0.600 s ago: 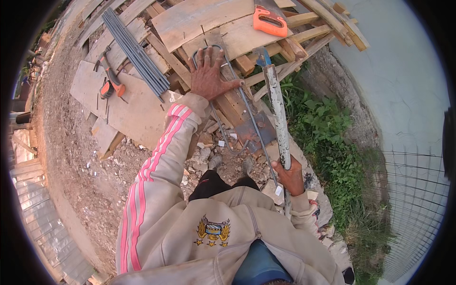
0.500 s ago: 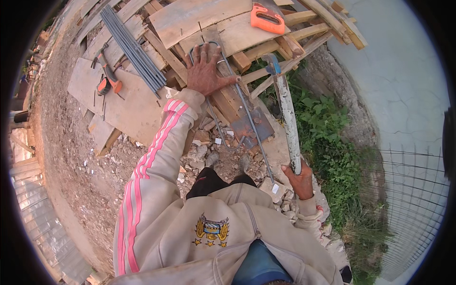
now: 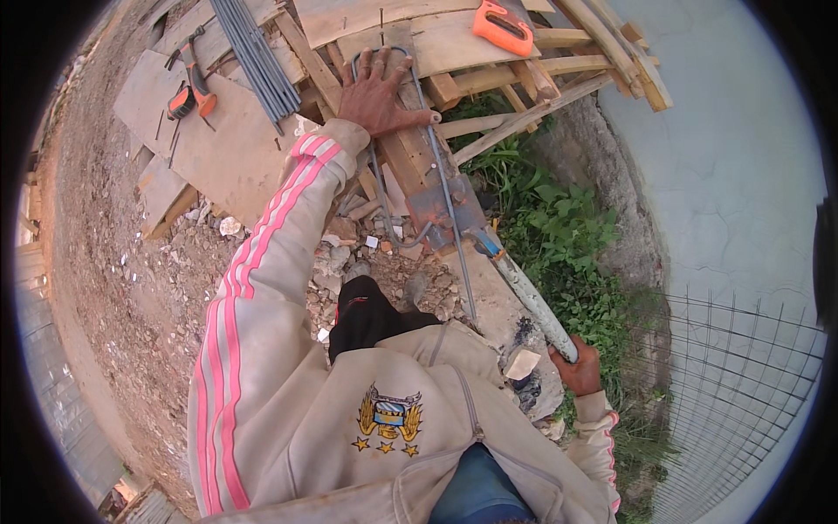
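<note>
My left hand [image 3: 377,100] lies flat with fingers spread over the rounded end of a bent steel rod [image 3: 445,179], pressing it on a wooden plank. One straight leg of the rod runs down toward me; the other curls into a hook. My right hand [image 3: 580,367] is wrapped round the lower end of a white-painted bending bar [image 3: 534,303] with a blue head. That head is beside the straight leg, near a rusty metal plate [image 3: 422,210] on the plank; whether it touches the rod I cannot tell. An upright nail [image 3: 381,28] stands just beyond my left fingers.
An orange-handled saw [image 3: 503,28] rests on the boards at the far right. Left of my hand are a bundle of steel rods [image 3: 256,61], a claw hammer [image 3: 197,77] and a tape measure [image 3: 181,102]. Rubble surrounds my feet; plants [image 3: 567,231] and wire mesh [image 3: 742,375] are rightward.
My right hand has moved down and slightly right with the bending bar. The bar's head has dropped toward the rod's straight leg and the metal plate. My left hand remains on the rod.
</note>
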{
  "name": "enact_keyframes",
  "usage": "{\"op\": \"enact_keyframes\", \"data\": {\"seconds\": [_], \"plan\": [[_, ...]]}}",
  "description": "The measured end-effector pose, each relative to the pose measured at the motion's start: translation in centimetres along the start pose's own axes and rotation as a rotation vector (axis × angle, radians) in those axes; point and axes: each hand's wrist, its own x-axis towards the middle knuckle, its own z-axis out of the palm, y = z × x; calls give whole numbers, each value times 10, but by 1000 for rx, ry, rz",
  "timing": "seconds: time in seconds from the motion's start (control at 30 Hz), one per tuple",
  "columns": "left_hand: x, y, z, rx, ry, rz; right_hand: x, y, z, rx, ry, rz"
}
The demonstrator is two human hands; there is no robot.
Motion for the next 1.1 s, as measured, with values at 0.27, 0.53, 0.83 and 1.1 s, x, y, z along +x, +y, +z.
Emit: {"op": "enact_keyframes", "data": {"seconds": [0.27, 0.53, 0.83, 1.1], "plan": [[-1, 4, -2, 28, -44, -36, 41, 21, -25, -199, -29, -150], [-2, 2, -1, -3, -3, -12, 84, 39, -44, -279, -60, -222], [-1, 2, 3, 46, -19, -5, 123, 53, -46, -328, -100, -294], [3, -4, 8, 40, -14, 29, 142, 59, -53, -358, -103, -326]]}}
